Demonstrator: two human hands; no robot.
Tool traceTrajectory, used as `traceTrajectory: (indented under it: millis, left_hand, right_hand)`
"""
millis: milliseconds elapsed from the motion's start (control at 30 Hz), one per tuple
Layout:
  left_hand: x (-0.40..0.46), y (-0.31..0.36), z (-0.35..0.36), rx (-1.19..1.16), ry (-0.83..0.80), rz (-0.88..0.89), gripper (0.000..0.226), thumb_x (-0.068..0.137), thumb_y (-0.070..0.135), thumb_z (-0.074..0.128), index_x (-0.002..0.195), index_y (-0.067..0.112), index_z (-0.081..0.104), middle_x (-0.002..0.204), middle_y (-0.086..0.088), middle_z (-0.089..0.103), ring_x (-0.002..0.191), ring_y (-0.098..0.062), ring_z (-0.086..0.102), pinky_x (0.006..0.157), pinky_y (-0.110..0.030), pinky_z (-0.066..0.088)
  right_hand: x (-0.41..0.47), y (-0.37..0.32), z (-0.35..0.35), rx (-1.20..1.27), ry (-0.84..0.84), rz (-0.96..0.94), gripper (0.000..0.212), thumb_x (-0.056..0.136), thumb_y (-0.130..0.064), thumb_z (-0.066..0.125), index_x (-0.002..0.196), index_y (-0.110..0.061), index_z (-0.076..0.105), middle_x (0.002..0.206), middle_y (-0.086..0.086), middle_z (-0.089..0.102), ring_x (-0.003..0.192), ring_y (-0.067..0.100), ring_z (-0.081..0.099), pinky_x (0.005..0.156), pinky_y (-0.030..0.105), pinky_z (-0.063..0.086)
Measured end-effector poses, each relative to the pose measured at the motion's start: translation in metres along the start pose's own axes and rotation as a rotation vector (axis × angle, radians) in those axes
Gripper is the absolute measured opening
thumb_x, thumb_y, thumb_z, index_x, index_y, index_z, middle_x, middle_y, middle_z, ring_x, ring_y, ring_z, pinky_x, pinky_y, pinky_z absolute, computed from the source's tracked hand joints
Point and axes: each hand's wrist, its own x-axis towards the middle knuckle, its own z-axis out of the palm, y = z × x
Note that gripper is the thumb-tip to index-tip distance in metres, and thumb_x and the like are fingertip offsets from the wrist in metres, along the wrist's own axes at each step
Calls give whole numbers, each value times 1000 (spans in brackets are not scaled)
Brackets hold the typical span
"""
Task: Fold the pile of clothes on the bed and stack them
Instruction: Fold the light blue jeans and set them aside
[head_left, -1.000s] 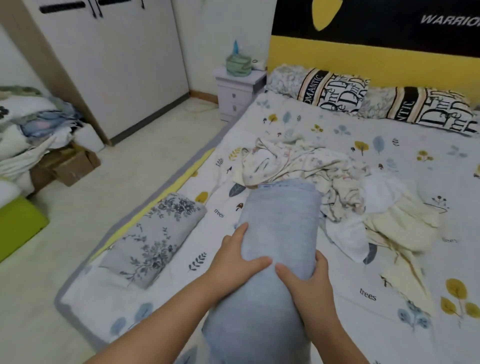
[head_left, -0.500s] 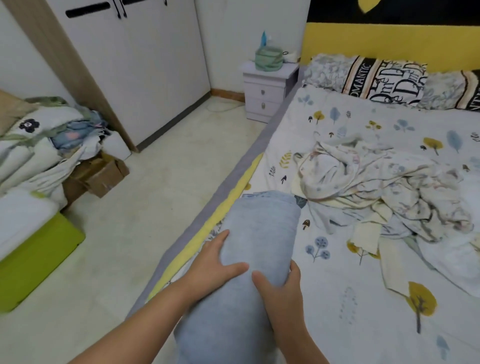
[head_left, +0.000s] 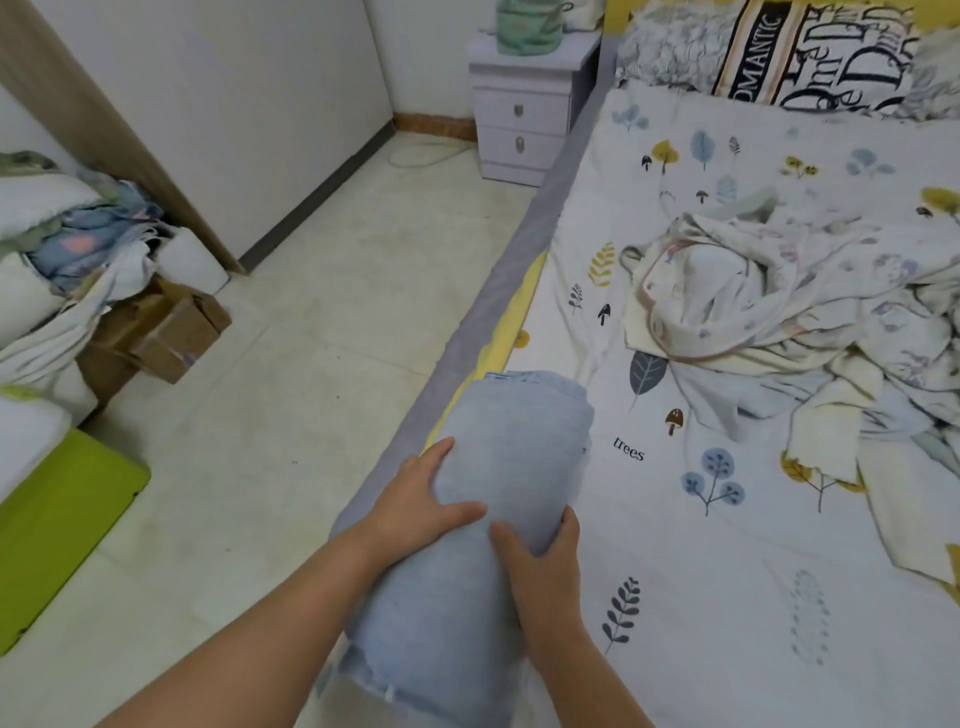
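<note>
A folded light grey-blue garment (head_left: 511, 441) lies lengthwise at the bed's left edge, over the spot where a folded floral piece lay earlier; that piece is hidden now. My left hand (head_left: 421, 506) grips its left side, thumb across the top. My right hand (head_left: 545, 566) holds its right side, fingers curled round the edge and thumb on top. A crumpled pile of pale printed clothes (head_left: 769, 306) sits on the bed (head_left: 727, 597) to the right, apart from the garment.
A lilac nightstand (head_left: 524, 119) stands by the bed's head, pillows (head_left: 810, 57) beside it. Tiled floor (head_left: 291, 395) lies to the left, with cardboard boxes (head_left: 161, 332), heaped bedding (head_left: 67, 244) and a lime-green object (head_left: 57, 525).
Both hands carried the folded grey-blue garment leftward from the middle of the bed to its left edge, covering the folded floral piece. My view swung left and down.
</note>
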Motion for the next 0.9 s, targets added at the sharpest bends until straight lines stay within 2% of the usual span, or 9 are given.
traceTrajectory:
  millis: [167, 300, 367, 433, 567, 667, 733, 833, 900]
  left_hand:
    - [15, -28, 25, 98, -16, -6, 77, 86, 39, 64, 148, 25, 20, 141, -7, 34, 132, -14, 35, 94, -9, 22]
    - [8, -30, 35, 491, 238, 89, 58, 97, 47, 34, 148, 33, 12, 157, -3, 7, 143, -17, 12, 112, -34, 15]
    - [0, -31, 38, 530, 266, 215, 52, 97, 46, 19, 145, 41, 0, 153, 14, -17, 143, -8, -12, 115, -38, -2]
    - [-9, -43, 44, 607, 130, 262, 49, 99, 42, 14, 139, 42, -15, 141, 19, -34, 136, -6, -30, 112, -36, -15]
    - [-10, -75, 52, 625, -42, 165, 57, 102, 36, 17, 134, 27, -29, 144, 13, -34, 133, -8, -32, 113, -35, -14]
    - [-4, -80, 53, 581, -54, 173, 59, 102, 35, 19, 135, 23, -27, 143, 14, -32, 133, -5, -30, 114, -34, -11]
    - [-3, -79, 52, 572, -63, 175, 59, 102, 35, 20, 136, 22, -27, 142, 15, -32, 133, -3, -29, 115, -34, -10]
    - [-5, -71, 49, 573, -78, 155, 59, 102, 37, 20, 136, 23, -26, 145, 15, -29, 135, -2, -25, 115, -35, -7]
    - [-7, -64, 42, 561, -94, 149, 61, 101, 39, 23, 143, 22, -18, 152, 12, -20, 142, -5, -15, 117, -36, -1]
  right_hand:
    - [20, 23, 10, -291, 38, 79, 80, 83, -39, 64, 146, -18, 19, 139, 7, 43, 126, 26, 42, 102, 36, 37]
    - [19, 18, 16, -706, 201, -96, 83, 88, -39, 54, 150, -16, 4, 153, 13, 17, 139, 28, 22, 108, 41, 27]
    - [15, 20, 20, -867, 249, -326, 77, 85, -30, 64, 148, -10, 23, 153, 18, 23, 139, 32, 28, 106, 47, 32]
    - [10, 31, 26, -1036, 195, -452, 71, 81, -30, 70, 140, -7, 40, 150, 19, 28, 135, 37, 35, 103, 53, 36]
    - [10, 49, 31, -1180, 98, -485, 59, 72, -37, 74, 122, -8, 63, 134, 16, 53, 118, 33, 56, 87, 50, 48]
    - [15, 52, 36, -1162, 71, -456, 69, 63, -37, 82, 122, -8, 62, 134, 16, 52, 119, 33, 55, 89, 49, 46]
    - [15, 52, 37, -1137, 31, -416, 69, 76, -38, 73, 135, -10, 49, 148, 15, 30, 133, 35, 37, 102, 50, 33]
    - [17, 50, 32, -1120, -93, -347, 66, 97, -44, 35, 151, -21, 4, 149, 2, -28, 137, 26, -26, 115, 42, -1]
    - [17, 44, 22, -1136, -172, -318, 65, 98, -43, 28, 150, -23, -4, 151, 1, -31, 140, 19, -27, 116, 37, -1]
